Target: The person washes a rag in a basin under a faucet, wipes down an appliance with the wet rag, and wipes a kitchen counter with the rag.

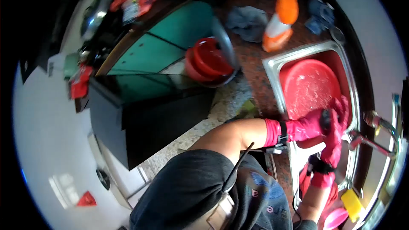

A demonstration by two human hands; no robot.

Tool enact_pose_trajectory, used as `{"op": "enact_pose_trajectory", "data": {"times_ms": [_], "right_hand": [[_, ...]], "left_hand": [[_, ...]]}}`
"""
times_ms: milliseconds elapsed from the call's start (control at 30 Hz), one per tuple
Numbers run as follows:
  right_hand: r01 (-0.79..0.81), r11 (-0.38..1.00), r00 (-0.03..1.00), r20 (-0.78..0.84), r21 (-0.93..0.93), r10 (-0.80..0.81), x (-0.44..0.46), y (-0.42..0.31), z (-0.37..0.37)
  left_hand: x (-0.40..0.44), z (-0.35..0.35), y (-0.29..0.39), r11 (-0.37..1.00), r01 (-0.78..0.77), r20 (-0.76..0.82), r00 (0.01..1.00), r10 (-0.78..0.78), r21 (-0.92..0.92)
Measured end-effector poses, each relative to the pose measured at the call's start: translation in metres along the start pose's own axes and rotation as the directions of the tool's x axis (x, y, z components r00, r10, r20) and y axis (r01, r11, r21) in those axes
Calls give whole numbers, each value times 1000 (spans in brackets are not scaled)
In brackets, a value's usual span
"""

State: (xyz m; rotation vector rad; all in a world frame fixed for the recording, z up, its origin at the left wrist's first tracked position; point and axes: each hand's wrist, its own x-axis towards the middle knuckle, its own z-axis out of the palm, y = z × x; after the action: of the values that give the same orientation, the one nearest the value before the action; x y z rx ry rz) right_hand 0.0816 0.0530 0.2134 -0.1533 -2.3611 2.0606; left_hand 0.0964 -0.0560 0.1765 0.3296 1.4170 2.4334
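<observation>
Both hands wear pink rubber gloves with black straps at the wrists. My left hand [313, 125] reaches in from the left, at the near rim of the red basin [310, 87], its fingertips hidden. Pressed against it, my right hand [337, 121] comes from below with its fingers bent together; whatever lies between the hands cannot be made out. A small dark patch shows where they meet. The basin stands in the steel sink [277, 79] and holds water with bubbles.
Right of the hands is a faucet [372, 142]. Below are a yellow sponge [352, 204] and a pink bowl [336, 218]. An orange and white bottle [279, 21] and grey cloths [247, 23] lie beyond the sink. Red bowls [208, 57] sit at left.
</observation>
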Motion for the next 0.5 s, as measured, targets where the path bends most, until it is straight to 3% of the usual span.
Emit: {"op": "enact_pose_trajectory", "data": {"times_ms": [33, 67, 100, 133, 167, 200, 333, 367, 467, 500], "right_hand": [[48, 996, 998, 28, 78, -51, -5, -10, -4], [20, 999, 999, 24, 47, -22, -7, -26, -7], [22, 999, 999, 38, 25, -23, -7, -37, -10], [38, 999, 997, 64, 8, -39, -9, -44, -13], [53, 999, 994, 93, -2, -53, -11, -51, -15], [67, 998, 990, 128, -12, -65, -13, -57, -17], [120, 992, 966, 235, -47, -105, -19, -80, -24], [130, 990, 959, 261, -52, -112, -21, -85, -23], [152, 986, 930, 348, -72, -118, -18, -101, -24], [154, 985, 918, 379, -77, -114, -17, -106, -24]], "left_hand": [[1, 1, 7, 981, 44, 41, 998, -37, -188], [-7, 3, 34, 971, 79, 89, 994, -61, -224], [-11, 6, 48, 892, 311, 206, 945, -253, -327], [-15, 8, 61, 755, 529, 313, 846, -432, -387], [-17, 16, 69, 523, 698, 469, 716, -517, -489], [-19, 33, 66, 145, 736, 649, 658, -381, -661], [-36, 41, 70, -236, 833, 860, 447, -245, -500], [-36, 41, 79, -154, 849, 858, 477, -191, -506], [-53, 49, 120, 241, 731, 642, 679, -357, -639], [-48, 49, 116, 206, 784, 734, 620, -277, -585]]}}
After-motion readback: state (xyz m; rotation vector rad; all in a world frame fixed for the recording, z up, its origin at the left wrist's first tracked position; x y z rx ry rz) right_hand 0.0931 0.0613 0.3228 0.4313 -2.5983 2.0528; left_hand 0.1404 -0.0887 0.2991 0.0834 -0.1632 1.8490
